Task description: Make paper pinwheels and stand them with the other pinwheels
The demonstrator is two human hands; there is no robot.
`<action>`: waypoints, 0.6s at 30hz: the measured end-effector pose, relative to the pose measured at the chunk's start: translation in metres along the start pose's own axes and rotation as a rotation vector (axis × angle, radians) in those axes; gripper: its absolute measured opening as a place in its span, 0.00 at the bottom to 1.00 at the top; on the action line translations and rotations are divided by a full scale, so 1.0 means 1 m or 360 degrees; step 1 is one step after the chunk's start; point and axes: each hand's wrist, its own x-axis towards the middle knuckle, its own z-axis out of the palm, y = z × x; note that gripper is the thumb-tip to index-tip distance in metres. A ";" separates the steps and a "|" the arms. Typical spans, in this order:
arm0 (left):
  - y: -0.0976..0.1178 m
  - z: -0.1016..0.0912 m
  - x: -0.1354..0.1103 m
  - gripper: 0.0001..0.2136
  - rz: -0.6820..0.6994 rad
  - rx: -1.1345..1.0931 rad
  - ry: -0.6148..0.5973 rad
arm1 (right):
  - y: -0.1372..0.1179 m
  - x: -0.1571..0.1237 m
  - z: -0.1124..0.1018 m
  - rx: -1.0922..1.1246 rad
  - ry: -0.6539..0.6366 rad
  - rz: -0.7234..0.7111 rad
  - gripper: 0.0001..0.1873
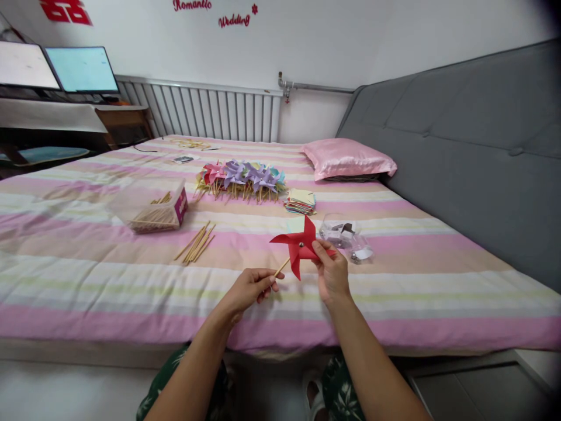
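Red paper pinwheel [299, 245], blade pinched by right hand [332, 278], left hand [252, 287] gripping its thin wooden stick [281, 267]. Squeeze harder and that paper could crease!

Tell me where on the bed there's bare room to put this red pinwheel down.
Bare sheet lies near the edge, left of your left hand and below the loose sticks; also right of the plastic bag. Crowded: beyond the red pinwheel, between stick box, pinwheel pile and paper stack.
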 end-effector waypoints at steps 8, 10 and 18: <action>-0.004 -0.001 0.001 0.19 0.0011 0.0020 -0.0038 | -0.001 0.001 -0.001 0.0104 -0.0012 -0.0018 0.13; -0.003 -0.001 0.000 0.19 0.0011 -0.0016 -0.0031 | -0.002 0.000 -0.002 0.0088 -0.0048 -0.0007 0.15; -0.001 -0.002 0.001 0.17 0.0095 -0.0205 0.0190 | 0.001 -0.005 -0.002 -0.0192 -0.0290 0.0272 0.19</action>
